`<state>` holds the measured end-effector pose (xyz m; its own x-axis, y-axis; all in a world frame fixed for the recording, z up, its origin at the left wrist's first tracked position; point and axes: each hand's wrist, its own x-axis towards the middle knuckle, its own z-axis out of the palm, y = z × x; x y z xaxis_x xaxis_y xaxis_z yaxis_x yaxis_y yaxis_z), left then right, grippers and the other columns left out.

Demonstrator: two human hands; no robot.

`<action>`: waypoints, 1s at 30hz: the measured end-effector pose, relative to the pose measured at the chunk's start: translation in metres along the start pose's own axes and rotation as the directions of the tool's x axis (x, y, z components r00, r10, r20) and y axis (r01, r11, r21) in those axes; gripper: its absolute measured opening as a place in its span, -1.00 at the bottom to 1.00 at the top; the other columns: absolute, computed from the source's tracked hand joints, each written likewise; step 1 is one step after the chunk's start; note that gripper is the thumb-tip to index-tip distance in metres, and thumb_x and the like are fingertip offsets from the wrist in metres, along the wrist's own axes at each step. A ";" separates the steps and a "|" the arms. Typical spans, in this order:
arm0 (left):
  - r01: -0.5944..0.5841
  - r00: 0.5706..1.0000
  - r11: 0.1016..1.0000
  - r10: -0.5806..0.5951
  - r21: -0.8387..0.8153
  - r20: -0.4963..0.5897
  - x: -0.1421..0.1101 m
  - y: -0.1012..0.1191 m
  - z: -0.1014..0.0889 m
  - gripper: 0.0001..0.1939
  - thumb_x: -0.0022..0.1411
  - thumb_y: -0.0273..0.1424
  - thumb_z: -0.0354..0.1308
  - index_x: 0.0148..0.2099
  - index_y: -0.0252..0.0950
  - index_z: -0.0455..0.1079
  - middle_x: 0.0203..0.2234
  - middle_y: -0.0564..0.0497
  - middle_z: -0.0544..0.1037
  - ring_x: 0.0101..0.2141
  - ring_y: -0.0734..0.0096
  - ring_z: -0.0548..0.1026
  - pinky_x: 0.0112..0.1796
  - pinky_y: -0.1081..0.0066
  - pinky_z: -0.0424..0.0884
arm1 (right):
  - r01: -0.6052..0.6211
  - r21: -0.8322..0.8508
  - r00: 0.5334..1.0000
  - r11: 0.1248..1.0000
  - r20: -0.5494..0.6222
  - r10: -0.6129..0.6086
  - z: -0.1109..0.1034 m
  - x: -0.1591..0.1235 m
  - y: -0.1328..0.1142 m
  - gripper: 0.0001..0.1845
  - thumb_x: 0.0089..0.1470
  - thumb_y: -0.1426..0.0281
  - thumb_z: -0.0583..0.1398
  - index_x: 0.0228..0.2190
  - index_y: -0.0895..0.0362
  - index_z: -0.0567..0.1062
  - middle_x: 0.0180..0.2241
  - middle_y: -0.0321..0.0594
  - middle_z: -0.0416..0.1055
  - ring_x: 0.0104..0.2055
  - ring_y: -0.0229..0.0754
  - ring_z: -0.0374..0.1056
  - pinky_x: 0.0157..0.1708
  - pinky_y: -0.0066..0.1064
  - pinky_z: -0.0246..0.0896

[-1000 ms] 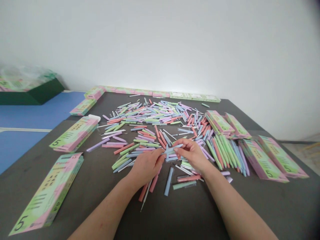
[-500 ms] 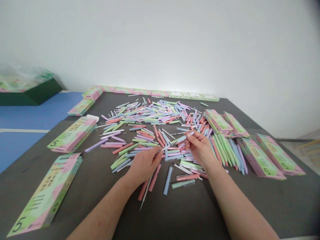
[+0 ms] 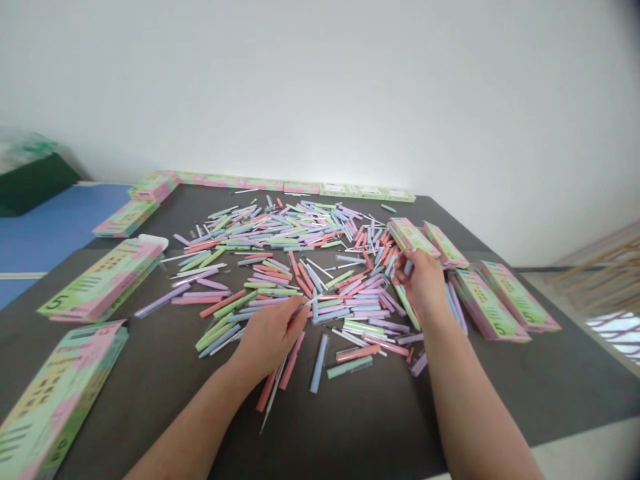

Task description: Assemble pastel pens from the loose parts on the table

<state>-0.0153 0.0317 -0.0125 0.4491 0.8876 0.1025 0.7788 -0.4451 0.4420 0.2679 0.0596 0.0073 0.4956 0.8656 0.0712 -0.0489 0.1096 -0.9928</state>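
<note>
My left hand (image 3: 273,333) is closed in a pinch over the near side of a pile of pastel pen parts (image 3: 295,233). A thin white pen refill (image 3: 311,301) pokes out past its fingertips. Below that hand, red barrels (image 3: 293,363) and another white refill (image 3: 270,400) lie on the table; whether the hand touches them I cannot tell. Further right, my right hand (image 3: 420,280) has its fingers curled around a blue pen (image 3: 409,267), of which only a short piece shows. It hovers over a row of pens, mostly covering it; purple pens (image 3: 457,307) show beside the wrist.
Printed pen boxes (image 3: 105,277) lie on the left, and more boxes (image 3: 493,307) on the right of the dark table (image 3: 380,427). A line of boxes (image 3: 265,185) runs along the back edge. A dark green bin (image 3: 37,183) stands at far left on a blue surface.
My right hand has moved right with the blue pen, from the pile to the row of pens. My left hand keeps its pinch on the refill. The view has turned slightly right.
</note>
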 end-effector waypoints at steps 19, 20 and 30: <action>0.005 1.000 1.000 -0.005 0.031 0.018 0.000 -0.002 0.005 -0.70 0.37 -0.25 -0.16 -0.14 -0.21 0.37 -0.35 -0.01 0.60 -0.29 0.19 0.55 -0.34 0.37 0.28 | 0.326 -0.939 0.945 0.110 0.327 -0.008 -0.008 0.016 0.044 -0.58 0.09 0.54 0.05 -0.03 0.13 0.50 0.00 -0.05 0.44 -0.04 -0.06 0.39 -0.07 -0.37 0.18; 0.006 1.000 1.000 -0.006 0.031 0.018 0.000 -0.002 0.005 -0.70 0.37 -0.25 -0.16 -0.14 -0.22 0.37 -0.35 -0.01 0.60 -0.29 0.19 0.55 -0.34 0.37 0.28 | 0.335 -0.936 0.942 0.108 0.337 -0.003 -0.008 0.017 0.045 -0.60 0.12 0.50 0.06 -0.03 0.12 0.49 0.01 -0.06 0.42 -0.05 -0.06 0.39 -0.07 -0.37 0.18; 0.004 1.000 1.000 -0.005 0.021 0.025 0.000 -0.001 0.002 -0.71 0.37 -0.26 -0.15 -0.14 -0.20 0.38 -0.37 0.02 0.60 -0.32 0.21 0.55 -0.36 0.38 0.26 | 0.391 -0.912 0.917 0.124 0.397 0.027 -0.004 0.015 0.044 -0.72 0.15 0.38 0.10 -0.10 0.11 0.47 -0.04 -0.09 0.43 -0.06 -0.05 0.38 -0.08 -0.35 0.15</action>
<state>-0.0150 0.0318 -0.0150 0.4565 0.8863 0.0780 0.7896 -0.4440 0.4235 0.2766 0.0757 -0.0356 0.1088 0.9911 0.0765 0.9786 -0.0933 -0.1834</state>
